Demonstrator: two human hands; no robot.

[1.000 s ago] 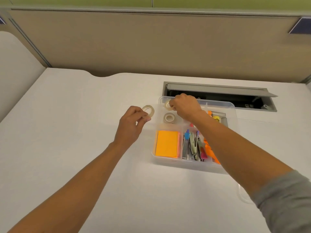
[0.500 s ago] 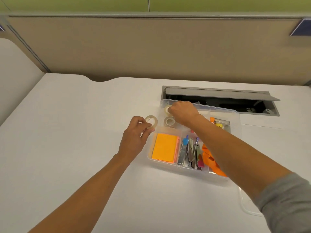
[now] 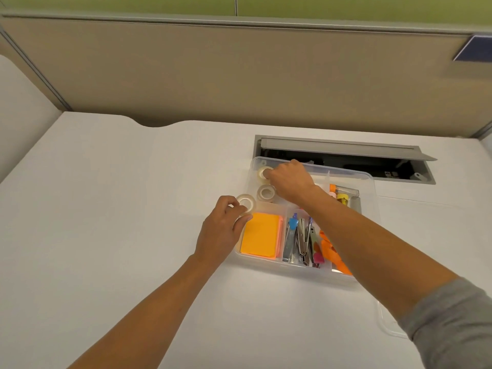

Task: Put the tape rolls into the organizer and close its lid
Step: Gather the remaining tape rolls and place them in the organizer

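A clear plastic organizer [image 3: 370, 182] stands open on the white desk. My left hand [image 3: 222, 231] pinches a clear tape roll [image 3: 246, 203] over the organizer's left rim. My right hand [image 3: 290, 179] reaches into the back left compartment and grips a second tape roll [image 3: 263, 172] there. A third tape roll [image 3: 266, 193] lies in the same compartment just in front of it. The clear lid [image 3: 386, 324] lies on the desk to the right, mostly hidden under my right arm.
Orange sticky notes [image 3: 262, 239], staplers [image 3: 299, 239] and orange items [image 3: 332, 253] fill the front compartments. An open cable hatch [image 3: 346, 161] sits in the desk right behind the organizer. A beige partition wall [image 3: 239, 75] bounds the far desk edge.
My left hand has carried its tape roll rightward, from beside the organizer to over its left rim. My right hand stays in the back left compartment with its roll.
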